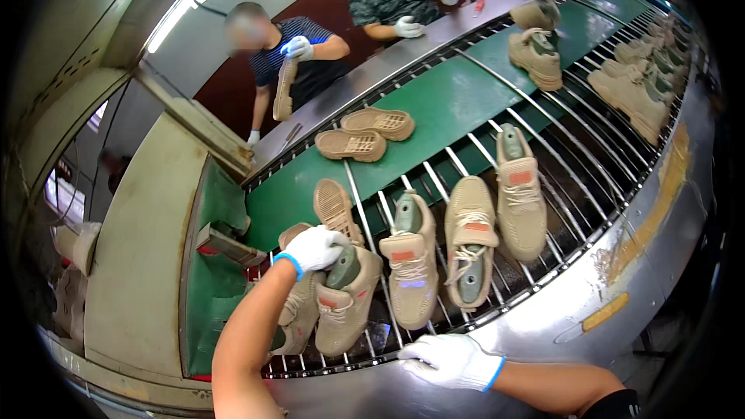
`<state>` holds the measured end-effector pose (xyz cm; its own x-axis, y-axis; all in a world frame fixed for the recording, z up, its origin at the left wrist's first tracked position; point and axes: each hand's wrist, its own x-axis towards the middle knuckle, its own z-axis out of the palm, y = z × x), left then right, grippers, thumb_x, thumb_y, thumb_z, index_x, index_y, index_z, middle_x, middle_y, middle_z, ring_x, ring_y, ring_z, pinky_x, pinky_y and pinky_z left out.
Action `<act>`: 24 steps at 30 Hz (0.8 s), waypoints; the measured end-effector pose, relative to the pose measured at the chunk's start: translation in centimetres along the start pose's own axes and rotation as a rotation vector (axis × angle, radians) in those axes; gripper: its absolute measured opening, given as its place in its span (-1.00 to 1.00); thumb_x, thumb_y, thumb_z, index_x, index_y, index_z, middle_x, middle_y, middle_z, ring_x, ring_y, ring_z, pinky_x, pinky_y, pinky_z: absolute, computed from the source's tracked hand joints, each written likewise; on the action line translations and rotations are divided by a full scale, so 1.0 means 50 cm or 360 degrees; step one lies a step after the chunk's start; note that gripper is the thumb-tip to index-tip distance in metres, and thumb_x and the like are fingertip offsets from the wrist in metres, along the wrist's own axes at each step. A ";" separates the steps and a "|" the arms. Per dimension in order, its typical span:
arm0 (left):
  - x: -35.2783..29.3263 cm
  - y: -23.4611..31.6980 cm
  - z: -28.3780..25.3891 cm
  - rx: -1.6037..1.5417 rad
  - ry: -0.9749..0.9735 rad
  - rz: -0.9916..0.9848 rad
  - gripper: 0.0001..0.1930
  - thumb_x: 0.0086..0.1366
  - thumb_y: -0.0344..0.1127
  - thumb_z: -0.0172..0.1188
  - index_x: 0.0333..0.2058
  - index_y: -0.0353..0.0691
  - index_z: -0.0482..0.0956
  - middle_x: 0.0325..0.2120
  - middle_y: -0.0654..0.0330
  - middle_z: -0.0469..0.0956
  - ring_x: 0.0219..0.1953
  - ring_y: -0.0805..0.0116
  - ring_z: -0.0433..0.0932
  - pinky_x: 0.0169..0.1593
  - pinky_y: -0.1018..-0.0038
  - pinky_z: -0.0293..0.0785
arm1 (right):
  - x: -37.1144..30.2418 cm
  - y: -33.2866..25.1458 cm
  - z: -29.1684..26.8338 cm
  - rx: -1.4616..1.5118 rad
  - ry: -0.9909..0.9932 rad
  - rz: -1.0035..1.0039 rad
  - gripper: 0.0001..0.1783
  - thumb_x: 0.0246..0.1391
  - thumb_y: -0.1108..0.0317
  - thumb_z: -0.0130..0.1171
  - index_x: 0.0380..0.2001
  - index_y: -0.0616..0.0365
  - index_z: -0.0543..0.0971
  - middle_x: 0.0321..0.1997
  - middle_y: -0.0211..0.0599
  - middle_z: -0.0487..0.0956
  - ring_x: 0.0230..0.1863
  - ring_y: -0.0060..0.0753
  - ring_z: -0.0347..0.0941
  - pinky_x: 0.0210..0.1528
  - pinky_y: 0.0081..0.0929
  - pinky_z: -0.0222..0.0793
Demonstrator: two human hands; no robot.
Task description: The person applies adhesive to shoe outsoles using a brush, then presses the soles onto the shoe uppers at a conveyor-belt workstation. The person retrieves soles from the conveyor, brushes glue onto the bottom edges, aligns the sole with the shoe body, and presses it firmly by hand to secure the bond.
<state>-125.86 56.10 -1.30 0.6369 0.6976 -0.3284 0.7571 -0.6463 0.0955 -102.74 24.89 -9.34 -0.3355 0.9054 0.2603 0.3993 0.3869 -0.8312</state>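
My left hand (313, 251), in a white knit glove with a blue cuff, is over the heels of two tan lace-up shoes. Its fingers are curled, their tips beside the green shoe last (344, 268) inside the right-hand shoe (348, 312). What they close on is hidden. Behind the hand a tan ridged sole (334, 208) shows its tread; the left-hand shoe (299, 312) is partly covered by my forearm. My right hand (452, 361), gloved alike, lies with fingers stretched out on the metal edge below the rack, holding nothing.
Three more tan shoes (409, 279) rest on the metal bars (555, 244) to the right. A pair of soles (351, 145) lies on the green belt (431, 157). Across it, a gloved co-worker holds a sole (285, 91); another person stands beside. More shoes (632, 97) line the far right.
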 end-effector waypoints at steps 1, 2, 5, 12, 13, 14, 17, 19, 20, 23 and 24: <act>-0.004 0.010 -0.011 0.0043 -0.0031 -0.0094 -0.71 0.34 -0.18 0.19 -0.04 0.15 0.81 -0.19 -0.11 0.64 -0.06 -0.15 0.64 0.11 0.08 0.58 | -0.004 0.001 0.002 -0.0002 0.0018 -0.0016 -0.71 0.40 0.08 0.18 -0.04 0.02 0.67 -0.24 -0.22 0.68 -0.26 -0.07 0.68 -0.19 -0.17 0.64; -0.004 0.026 -0.007 0.0274 -0.0041 -0.0153 -0.71 0.32 -0.18 0.22 -0.05 0.17 0.82 -0.15 -0.10 0.63 -0.01 -0.12 0.62 0.12 0.06 0.57 | -0.006 0.006 0.006 0.0012 0.0031 -0.0034 -0.70 0.41 0.07 0.18 -0.04 0.02 0.66 -0.23 -0.21 0.68 -0.25 -0.07 0.69 -0.18 -0.16 0.64; 0.006 0.052 -0.005 0.0760 -0.0153 -0.0257 -0.69 0.26 -0.19 0.27 -0.06 0.23 0.85 0.00 -0.03 0.59 0.14 -0.08 0.55 0.17 0.05 0.54 | -0.010 0.009 0.016 0.0051 0.0020 -0.0055 -0.70 0.42 0.07 0.15 -0.04 0.03 0.65 -0.23 -0.19 0.68 -0.23 -0.06 0.69 -0.16 -0.14 0.64; -0.039 -0.042 0.132 0.0762 0.0346 -0.0396 -0.78 0.34 -0.12 0.27 -0.11 0.25 0.84 -0.12 0.03 0.54 0.00 -0.06 0.58 0.08 0.05 0.49 | -0.010 0.011 0.029 0.0006 -0.0041 -0.0016 -0.68 0.41 0.04 0.14 -0.04 0.00 0.67 -0.21 -0.20 0.69 -0.18 -0.05 0.70 -0.11 -0.14 0.65; -0.033 -0.043 0.138 0.0771 0.0400 -0.0397 -0.79 0.35 -0.13 0.26 -0.13 0.25 0.85 -0.12 0.03 0.54 -0.01 -0.06 0.58 0.07 0.06 0.48 | -0.010 0.012 0.032 -0.0019 -0.0023 -0.0034 -0.69 0.41 0.04 0.15 -0.04 0.00 0.67 -0.21 -0.20 0.69 -0.18 -0.05 0.70 -0.11 -0.14 0.65; -0.030 -0.045 0.143 0.0780 0.0452 -0.0402 -0.79 0.36 -0.15 0.26 -0.14 0.24 0.85 -0.12 0.03 0.54 -0.02 -0.06 0.58 0.06 0.06 0.48 | -0.010 0.013 0.037 -0.0042 -0.0008 -0.0054 -0.69 0.41 0.05 0.15 -0.04 0.00 0.67 -0.21 -0.19 0.70 -0.19 -0.05 0.70 -0.11 -0.14 0.65; -0.030 -0.032 0.131 0.0389 0.0666 -0.0557 -0.81 0.24 -0.06 0.41 -0.23 0.13 0.86 -0.13 -0.02 0.56 -0.04 -0.15 0.59 0.04 0.06 0.55 | -0.009 0.008 0.033 -0.0011 -0.0023 -0.0041 -0.69 0.41 0.07 0.14 -0.05 0.02 0.66 -0.19 -0.15 0.70 -0.16 -0.03 0.70 -0.07 -0.13 0.63; -0.047 -0.009 0.100 0.0057 0.0966 -0.0719 -0.70 0.22 -0.02 0.43 -0.18 -0.03 0.85 -0.11 -0.09 0.58 -0.01 -0.18 0.60 0.08 0.05 0.57 | -0.010 0.021 0.041 -0.0027 -0.0008 -0.0087 -0.69 0.41 0.07 0.14 -0.04 0.04 0.66 -0.18 -0.14 0.70 -0.13 -0.03 0.69 -0.05 -0.13 0.63; -0.072 -0.010 0.069 -0.0148 0.1052 -0.0788 -0.66 0.24 0.00 0.42 -0.16 -0.11 0.83 -0.09 -0.12 0.58 0.01 -0.15 0.61 0.10 0.07 0.56 | -0.005 0.019 0.041 0.0005 0.0063 -0.0168 -0.71 0.42 0.09 0.12 -0.12 0.05 0.63 -0.23 -0.12 0.67 -0.21 0.02 0.68 -0.12 -0.11 0.64; -0.179 0.028 -0.041 -0.0573 0.1123 -0.0950 -0.57 0.33 -0.04 0.38 -0.11 -0.36 0.76 -0.04 -0.01 0.62 -0.03 0.12 0.66 0.10 0.27 0.56 | -0.006 0.011 0.041 0.0034 0.0091 -0.0121 -0.68 0.44 0.05 0.07 -0.07 0.02 0.65 -0.14 -0.13 0.70 -0.10 0.03 0.68 0.01 -0.08 0.63; -0.229 0.055 -0.063 -0.0572 0.1213 -0.0895 -0.60 0.34 -0.07 0.38 -0.13 -0.35 0.76 -0.07 0.01 0.62 -0.05 0.15 0.65 0.08 0.27 0.56 | -0.006 0.003 0.032 0.0014 0.0021 -0.0015 -0.67 0.43 0.04 0.07 -0.05 0.00 0.66 -0.11 -0.12 0.71 -0.06 0.03 0.68 0.05 -0.09 0.62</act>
<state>-130.60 47.32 5.67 0.0024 0.9650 0.2623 0.8948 -0.1191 0.4302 -103.96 24.37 -10.33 -0.3280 0.9040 0.2743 0.3884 0.3938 -0.8331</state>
